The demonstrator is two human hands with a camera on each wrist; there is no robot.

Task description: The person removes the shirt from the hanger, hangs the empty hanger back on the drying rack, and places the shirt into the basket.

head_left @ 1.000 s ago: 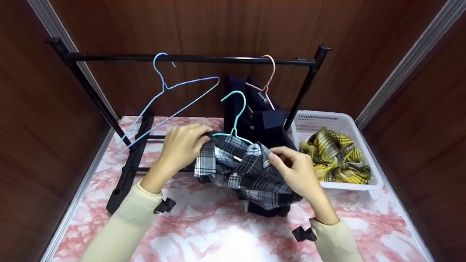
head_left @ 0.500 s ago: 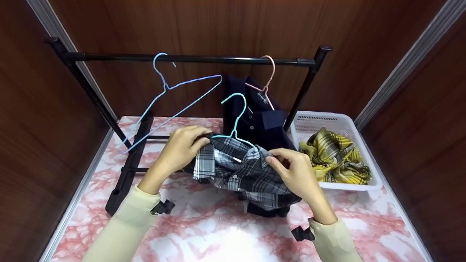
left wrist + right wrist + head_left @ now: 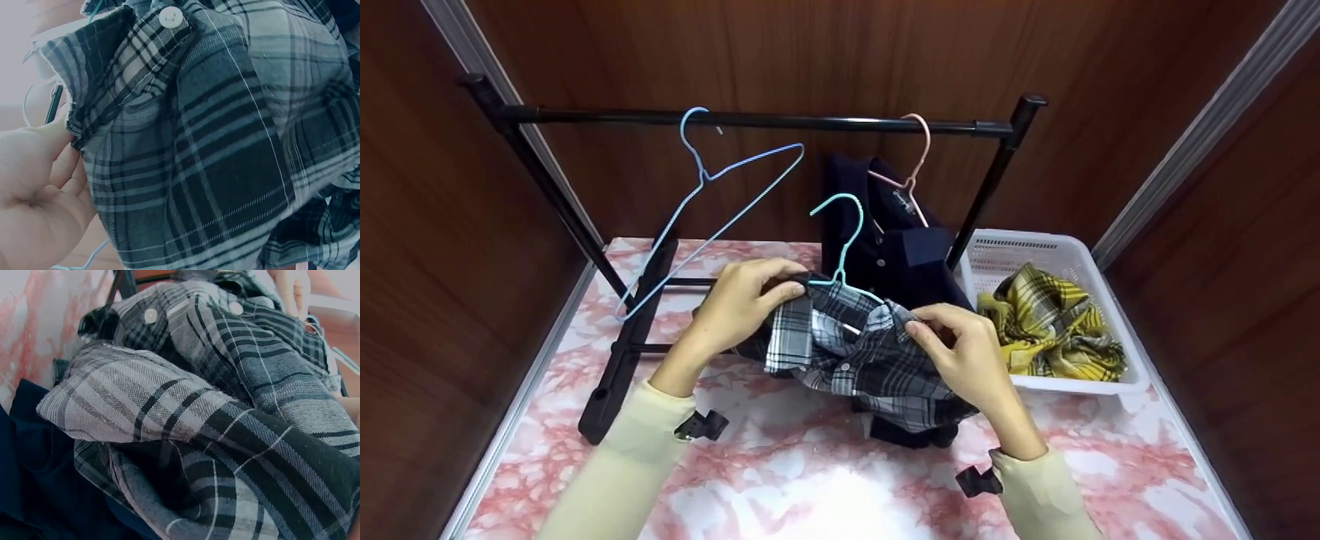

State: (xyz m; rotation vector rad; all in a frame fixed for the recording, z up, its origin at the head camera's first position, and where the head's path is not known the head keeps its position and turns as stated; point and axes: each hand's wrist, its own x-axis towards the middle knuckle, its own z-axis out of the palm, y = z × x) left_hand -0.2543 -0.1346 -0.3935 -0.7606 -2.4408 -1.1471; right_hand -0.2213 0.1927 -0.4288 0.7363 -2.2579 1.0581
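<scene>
A black, grey and white plaid shirt (image 3: 877, 367) hangs in front of the rack, a teal hanger (image 3: 842, 251) inside its neck with the hook sticking up. My left hand (image 3: 744, 307) pinches the shirt by the collar's left side, thumb in front. The right hand (image 3: 967, 356) pinches the other collar tip between thumb and fingers. In the left wrist view, the left hand (image 3: 42, 191) holds the shirt's edge near a white button (image 3: 171, 17). A plaid sleeve (image 3: 140, 394) fills much of the right wrist view, with little of the right hand showing.
A black garment rack (image 3: 780, 120) spans the back. On it hang a bare blue hanger (image 3: 735, 217) at left and a navy garment (image 3: 855, 225) on a pink hanger (image 3: 911, 180). To the right, a white basket (image 3: 1035, 238) holds a yellow plaid garment (image 3: 1054, 322).
The left hand, still gripping the collar, has shifted slightly right. The teal hook has dipped and moved a little left. The blue hanger has swung on the rail. The right hand has barely moved.
</scene>
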